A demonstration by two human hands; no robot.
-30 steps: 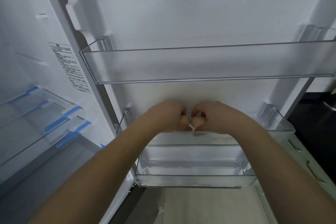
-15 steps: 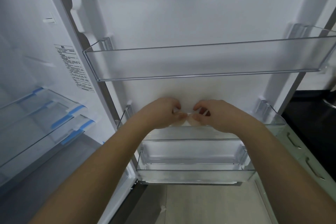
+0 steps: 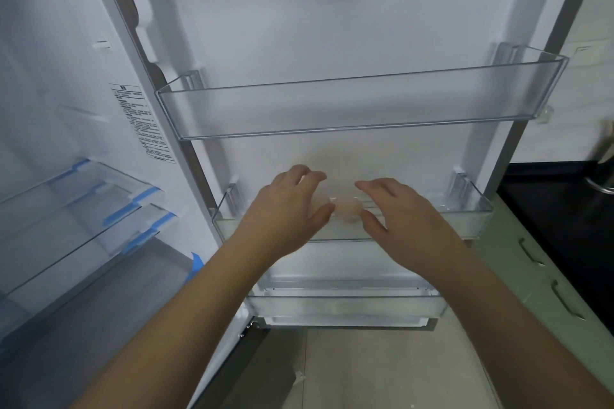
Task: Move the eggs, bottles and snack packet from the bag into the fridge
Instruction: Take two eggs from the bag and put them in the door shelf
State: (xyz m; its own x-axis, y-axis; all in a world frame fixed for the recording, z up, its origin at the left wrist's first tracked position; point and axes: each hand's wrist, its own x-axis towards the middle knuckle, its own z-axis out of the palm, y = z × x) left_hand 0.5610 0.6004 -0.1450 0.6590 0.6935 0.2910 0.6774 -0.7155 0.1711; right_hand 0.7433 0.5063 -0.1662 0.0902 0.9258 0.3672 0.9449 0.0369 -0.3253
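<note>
Two pale eggs lie side by side in the middle door bin (image 3: pixel 465 222) of the open fridge door. One egg (image 3: pixel 347 207) shows fully between my hands; the other egg (image 3: pixel 319 202) is half hidden behind my left thumb. My left hand (image 3: pixel 285 212) hovers just left of them with fingers spread and relaxed, holding nothing. My right hand (image 3: pixel 398 216) is just right of the eggs, fingers straight, also holding nothing. No bag, bottle or snack packet is in view.
A clear upper door bin (image 3: pixel 365 103) sits above and a lower door bin (image 3: pixel 345 305) below. The fridge interior with blue-trimmed glass shelves (image 3: pixel 83 209) is at left. A green cabinet with handles (image 3: pixel 548 276) and a dark counter (image 3: pixel 564 196) stand at right.
My hands were pressed together around the eggs; they have since opened and drawn apart, leaving both eggs resting in the middle door bin.
</note>
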